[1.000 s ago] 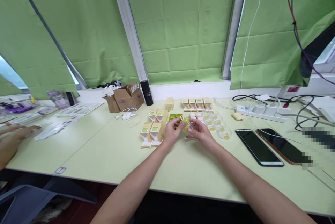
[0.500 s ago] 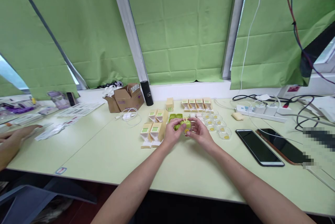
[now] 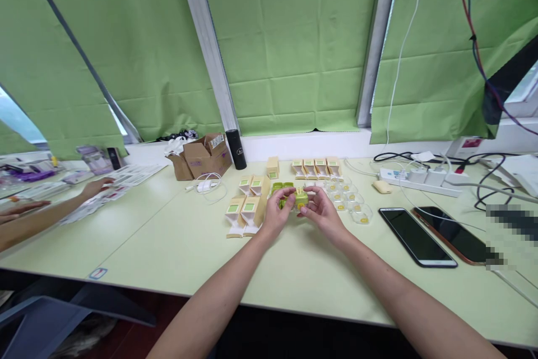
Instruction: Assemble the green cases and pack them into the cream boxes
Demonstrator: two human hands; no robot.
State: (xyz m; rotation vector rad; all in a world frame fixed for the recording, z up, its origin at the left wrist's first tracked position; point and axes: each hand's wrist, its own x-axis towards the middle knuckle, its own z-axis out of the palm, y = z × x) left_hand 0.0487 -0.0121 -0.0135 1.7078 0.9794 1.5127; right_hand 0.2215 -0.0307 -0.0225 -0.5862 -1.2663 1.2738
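Both my hands meet over the middle of the table, pinching one small green case [image 3: 300, 198] between them. My left hand [image 3: 276, 214] grips its left side with thumb and fingers closed. My right hand [image 3: 323, 212] holds its right side, fingers curled around it. More green cases [image 3: 280, 186] lie just behind my left hand. Left of my left hand stand tan little boxes with green labels [image 3: 245, 211]. Clear round containers with yellow spots [image 3: 353, 202] lie just right of my right hand.
A row of tan boxes [image 3: 316, 167] stands behind. Two phones [image 3: 416, 236] lie at the right, near a power strip [image 3: 420, 178] with cables. A cardboard box [image 3: 202, 157] and black cylinder [image 3: 235, 149] sit at the back. Another person's arm [image 3: 50, 210] reaches over packets at the left.
My hands have stayed together on the green case, shifting slightly away from me. The other person's hand at the left has reached further onto the table toward the packets.
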